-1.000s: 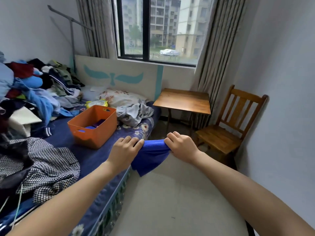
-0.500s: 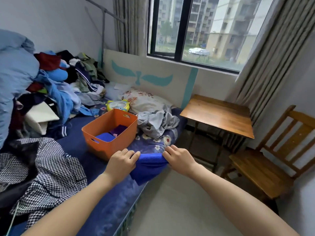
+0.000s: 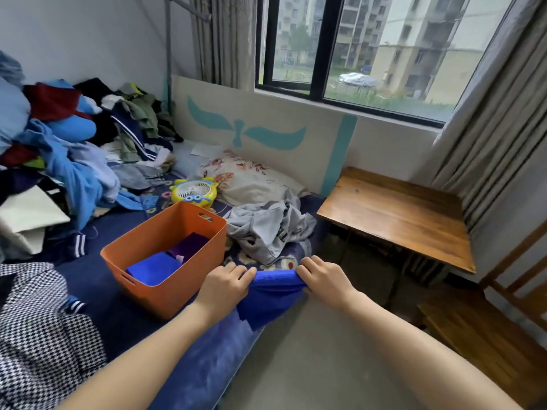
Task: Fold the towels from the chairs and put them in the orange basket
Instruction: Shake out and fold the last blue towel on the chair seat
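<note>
A blue towel (image 3: 268, 294) hangs folded between my two hands over the bed's edge. My left hand (image 3: 223, 287) grips its left corner and my right hand (image 3: 324, 281) grips its right corner, fingers curled over the top fold. Just left of my left hand stands the orange basket (image 3: 189, 263) on the bed. Inside it lie a folded blue towel (image 3: 152, 267) and a folded purple towel (image 3: 188, 247).
A grey garment (image 3: 266, 229) and a floral pillow (image 3: 251, 180) lie behind my hands. A yellow fan (image 3: 194, 192) sits past the basket. Heaped clothes (image 3: 74, 143) fill the left of the bed. A wooden table (image 3: 396, 214) and wooden chair (image 3: 488, 329) stand to the right.
Both hands have carried the blue towel leftward toward the bed and the basket. The view has swung left, so the chair has slid to the right edge.
</note>
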The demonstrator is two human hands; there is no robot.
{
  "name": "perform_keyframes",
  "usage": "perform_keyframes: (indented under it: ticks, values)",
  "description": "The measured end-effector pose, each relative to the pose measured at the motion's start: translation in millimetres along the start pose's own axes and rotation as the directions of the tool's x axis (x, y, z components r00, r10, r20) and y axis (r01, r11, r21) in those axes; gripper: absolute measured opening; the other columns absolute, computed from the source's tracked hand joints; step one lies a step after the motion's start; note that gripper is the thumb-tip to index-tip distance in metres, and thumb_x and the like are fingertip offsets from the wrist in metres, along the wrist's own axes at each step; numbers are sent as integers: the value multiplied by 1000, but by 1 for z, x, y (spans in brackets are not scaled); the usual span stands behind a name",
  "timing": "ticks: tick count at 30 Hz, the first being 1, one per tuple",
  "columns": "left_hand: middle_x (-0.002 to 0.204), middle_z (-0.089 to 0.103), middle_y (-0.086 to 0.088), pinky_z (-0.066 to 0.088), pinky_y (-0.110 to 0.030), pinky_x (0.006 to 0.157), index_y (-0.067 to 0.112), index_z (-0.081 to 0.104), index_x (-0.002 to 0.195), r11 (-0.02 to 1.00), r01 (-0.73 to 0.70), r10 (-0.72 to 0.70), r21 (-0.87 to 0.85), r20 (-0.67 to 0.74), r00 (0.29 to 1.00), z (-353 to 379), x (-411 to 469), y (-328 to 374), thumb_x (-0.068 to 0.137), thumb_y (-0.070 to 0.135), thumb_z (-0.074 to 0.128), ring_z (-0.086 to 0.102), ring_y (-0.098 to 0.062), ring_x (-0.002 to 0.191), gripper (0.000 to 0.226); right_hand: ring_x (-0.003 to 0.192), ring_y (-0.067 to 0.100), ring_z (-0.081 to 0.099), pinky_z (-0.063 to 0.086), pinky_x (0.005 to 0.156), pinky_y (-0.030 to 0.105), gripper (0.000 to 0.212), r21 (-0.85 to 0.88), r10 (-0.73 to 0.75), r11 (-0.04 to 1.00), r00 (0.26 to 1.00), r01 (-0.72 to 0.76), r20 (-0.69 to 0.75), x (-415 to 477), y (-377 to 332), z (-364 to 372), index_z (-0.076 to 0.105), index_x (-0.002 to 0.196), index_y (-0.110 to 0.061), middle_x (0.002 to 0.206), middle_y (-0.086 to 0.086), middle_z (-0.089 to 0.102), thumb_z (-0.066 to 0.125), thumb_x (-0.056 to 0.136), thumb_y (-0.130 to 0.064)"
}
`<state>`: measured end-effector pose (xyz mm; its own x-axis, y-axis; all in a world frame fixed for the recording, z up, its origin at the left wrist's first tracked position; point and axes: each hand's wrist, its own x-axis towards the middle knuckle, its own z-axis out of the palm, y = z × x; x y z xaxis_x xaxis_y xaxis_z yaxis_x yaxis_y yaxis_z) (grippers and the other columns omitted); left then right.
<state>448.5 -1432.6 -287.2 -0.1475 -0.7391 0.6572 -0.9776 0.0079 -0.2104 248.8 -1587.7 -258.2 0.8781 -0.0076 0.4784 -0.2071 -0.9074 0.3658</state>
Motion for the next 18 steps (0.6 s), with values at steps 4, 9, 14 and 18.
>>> perform_keyframes:
  ticks: [4,9,14,18]
  values:
    - [67,65,1,43,-23,41,15,50,101,997,53,-54,51,15,998,34,51,-11,74,20,44,58,-17,52,28,58,19,56,45,38,26,33,61,-12,998,1000,12,-2,18,68,37,58,78,-14,73,2,60,80,55,-18]
    - [69,64,0,47,-27,42,13,49,105,993,46,-53,107,57,997,70,88,-25,76,16,45,57,-18,53,30,64,17,59,49,43,26,31,126,-59,990,998,58,2,43,131,77,63,83,-15,80,1,63,81,58,-23]
    - [69,64,2,47,-24,43,13,48,111,997,54,-63,60,153,986,84,79,-32,76,16,43,57,-16,53,35,64,16,58,47,42,25,40,203,-151,968,988,145,15,63,143,110,61,84,-16,81,0,62,83,53,-29]
    - [76,67,6,47,-22,50,16,48,115,990,137,-124,-28,279,952,89,70,-50,75,27,44,60,-11,60,42,62,15,58,44,39,23,39,245,-233,945,971,215,48,85,142,138,62,77,-17,77,-1,62,83,47,-31]
